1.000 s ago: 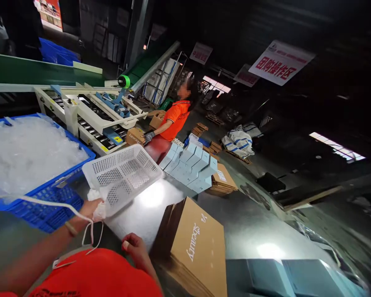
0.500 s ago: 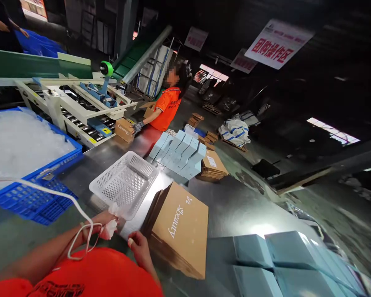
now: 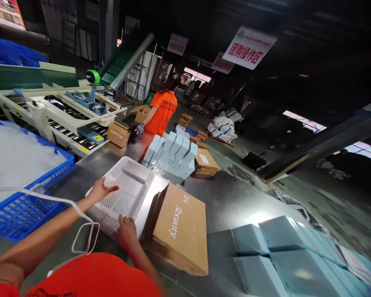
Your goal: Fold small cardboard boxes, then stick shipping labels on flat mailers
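A white perforated plastic basket (image 3: 146, 175) rests on the metal table in front of me. Over its left part, my left hand (image 3: 100, 193) reaches in with a pale, see-through crumpled piece (image 3: 116, 182) at its fingers, too blurred to name. At the near edge, my right hand (image 3: 126, 232) has its fingers curled onto the basket's rim. Just right of it lies a stack of flat brown cartons (image 3: 182, 227) with white lettering. A white cord (image 3: 71, 203) hangs beside my left forearm.
A blue crate (image 3: 54, 177) of clear plastic stands at left, beside a roller conveyor machine (image 3: 68, 134). Light-blue boxes stand across the table (image 3: 173, 152) and at near right (image 3: 281, 243). A co-worker in orange (image 3: 162, 109) stands by an upright brown carton (image 3: 118, 134).
My left hand has moved forward over the basket. My right hand has come to its near rim. The co-worker has turned away and released the brown carton. The view has shifted right.
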### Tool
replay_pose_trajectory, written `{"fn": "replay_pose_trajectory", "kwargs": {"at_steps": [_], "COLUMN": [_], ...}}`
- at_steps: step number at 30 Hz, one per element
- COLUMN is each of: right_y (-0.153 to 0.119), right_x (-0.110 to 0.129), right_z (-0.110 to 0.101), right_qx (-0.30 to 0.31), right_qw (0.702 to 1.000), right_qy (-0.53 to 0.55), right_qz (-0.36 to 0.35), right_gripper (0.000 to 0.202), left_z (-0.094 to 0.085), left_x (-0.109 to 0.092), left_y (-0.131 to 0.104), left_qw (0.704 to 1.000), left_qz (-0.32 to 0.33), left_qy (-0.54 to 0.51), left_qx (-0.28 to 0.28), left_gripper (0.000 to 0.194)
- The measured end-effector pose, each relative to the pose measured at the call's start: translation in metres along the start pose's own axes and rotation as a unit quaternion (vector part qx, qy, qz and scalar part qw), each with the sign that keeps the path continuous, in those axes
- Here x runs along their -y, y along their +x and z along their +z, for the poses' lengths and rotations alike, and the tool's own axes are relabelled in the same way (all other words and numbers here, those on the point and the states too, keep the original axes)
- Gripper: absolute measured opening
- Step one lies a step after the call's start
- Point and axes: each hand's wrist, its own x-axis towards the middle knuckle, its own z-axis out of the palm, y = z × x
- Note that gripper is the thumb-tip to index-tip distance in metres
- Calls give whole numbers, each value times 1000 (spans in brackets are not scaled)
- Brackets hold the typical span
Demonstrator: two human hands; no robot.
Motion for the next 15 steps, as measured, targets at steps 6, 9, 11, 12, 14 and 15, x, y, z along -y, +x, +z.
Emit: {"fn": "replay_pose_trajectory", "kwargs": {"at_steps": [6,9,11,12,14,15], "right_y": [-20,-34,-42,-45,-48,-49], "right_x": [-13,-20,-26,-29,-35,-39], "right_z": [1,0,1,2,6,8], "right_qx": [-30,-33,-28,-23,-13,-17], "right_qw": [996,994,992,992,991,991], "right_qy": [-41,-51,-56,-56,-57,-58], "right_qz": [77,96,107,113,120,118], "right_gripper": [23,24,26,27,27,28], "left_z": [49,72,80,82,78,72], "left_x": [-1,21,33,37,34,28], "left_y": [44,30,14,7,-1,-1], "left_qw": [930,904,880,871,870,878], "left_qz": [178,154,133,125,121,126], "left_qy": [298,322,327,324,306,291], "left_qx": [124,236,318,347,367,359], "left_gripper": [94,107,100,91,73,71]}}
